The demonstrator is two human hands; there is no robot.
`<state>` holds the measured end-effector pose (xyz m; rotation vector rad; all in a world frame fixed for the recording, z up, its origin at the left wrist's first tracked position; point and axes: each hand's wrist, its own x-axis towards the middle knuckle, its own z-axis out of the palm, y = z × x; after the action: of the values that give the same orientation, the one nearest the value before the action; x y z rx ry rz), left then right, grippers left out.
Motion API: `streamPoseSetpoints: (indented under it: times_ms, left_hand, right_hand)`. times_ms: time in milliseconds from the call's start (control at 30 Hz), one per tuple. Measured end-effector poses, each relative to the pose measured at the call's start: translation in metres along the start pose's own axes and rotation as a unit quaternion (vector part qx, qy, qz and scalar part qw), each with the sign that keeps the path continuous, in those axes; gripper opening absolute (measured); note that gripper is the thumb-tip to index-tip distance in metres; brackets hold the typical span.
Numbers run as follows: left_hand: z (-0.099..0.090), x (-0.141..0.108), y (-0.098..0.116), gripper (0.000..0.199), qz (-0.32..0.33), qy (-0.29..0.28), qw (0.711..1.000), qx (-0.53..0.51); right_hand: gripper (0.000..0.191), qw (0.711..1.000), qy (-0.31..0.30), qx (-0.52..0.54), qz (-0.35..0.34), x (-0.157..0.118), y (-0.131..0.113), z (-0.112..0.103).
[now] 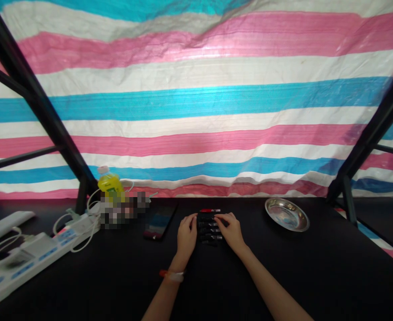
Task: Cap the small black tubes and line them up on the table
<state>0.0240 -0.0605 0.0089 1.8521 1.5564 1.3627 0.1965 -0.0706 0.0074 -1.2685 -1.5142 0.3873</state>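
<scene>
Several black markers (210, 231) lie sideways in a column on the black table, with a red marker (210, 210) beyond them. My left hand (187, 232) has its fingers closed at the left end of the farthest black marker (206, 220). At that marker's right end, my right hand (231, 231) pinches with thumb and fingers. The fingers partly hide both ends of it. An orange and pale band circles my left wrist.
A round metal dish (287, 215) sits to the right. Left of my hands is a dark phone-like slab (160, 222). Farther left are a yellow bottle (111, 186), white power strips (32, 263) and cables. A striped sheet (196, 102) hangs behind the table (216, 290).
</scene>
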Motion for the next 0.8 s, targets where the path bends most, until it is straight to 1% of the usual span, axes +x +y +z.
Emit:
streamPoseSetpoints:
  times_ms: [133, 367, 633, 800]
  left_hand:
    - [-0.001, 0.0005, -0.0019, 0.031, -0.033, 0.019, 0.999, -0.003]
    - [-0.0025, -0.0008, -0.0013, 0.035, -0.07, -0.006, 0.998, 0.001]
    - [-0.0032, -0.001, 0.0008, 0.036, -0.066, -0.023, 0.996, 0.048]
    - [-0.0043, -0.0017, 0.0023, 0.036, -0.061, -0.021, 0.995, 0.069]
  right_hand:
    - [0.016, 1.0, -0.014, -0.003, -0.013, -0.0007, 0.0013, 0.0018]
    - [0.016, 0.999, -0.032, -0.019, -0.027, -0.001, -0.0009, 0.0003]
    - [0.017, 0.998, -0.035, -0.034, -0.027, -0.0006, -0.0009, 0.0004]
    - [0.018, 0.998, -0.045, -0.052, -0.015, -0.0005, -0.0012, -0.0002]
